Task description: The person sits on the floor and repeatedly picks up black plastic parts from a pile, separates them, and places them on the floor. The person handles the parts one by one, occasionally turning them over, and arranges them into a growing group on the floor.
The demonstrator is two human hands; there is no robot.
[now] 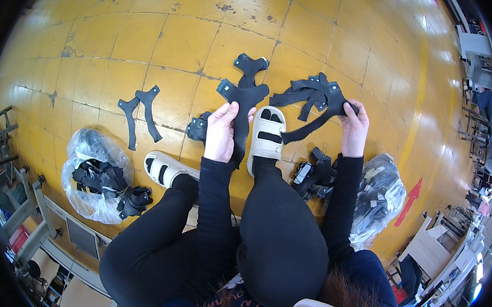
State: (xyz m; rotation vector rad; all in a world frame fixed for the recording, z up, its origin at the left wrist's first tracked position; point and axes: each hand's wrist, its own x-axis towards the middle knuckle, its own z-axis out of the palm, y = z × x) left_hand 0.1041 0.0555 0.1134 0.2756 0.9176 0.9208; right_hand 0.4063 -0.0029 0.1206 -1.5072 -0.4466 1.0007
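Observation:
My left hand (219,135) is closed on a black Y-shaped fabric piece (245,100), thumb on top, its long tail hanging down beside my shoe. A small pale tag shows at one of its ends. Another similar piece (249,66) lies just beyond it on the floor. To the right, my right hand (355,130) pinches the wide end of a second black fabric piece (332,103), whose narrow strip reaches left toward my shoe. Several more black strips (293,96) lie in a loose heap just left of that hand.
Two Y-shaped pieces (146,96) lie on the yellow tiled floor (181,38) at left. Clear plastic bags (77,191) of black pieces stand on both sides. Dark bundles (198,127) sit by my beige sandals (267,135). Metal-framed furniture (41,207) lines the left edge.

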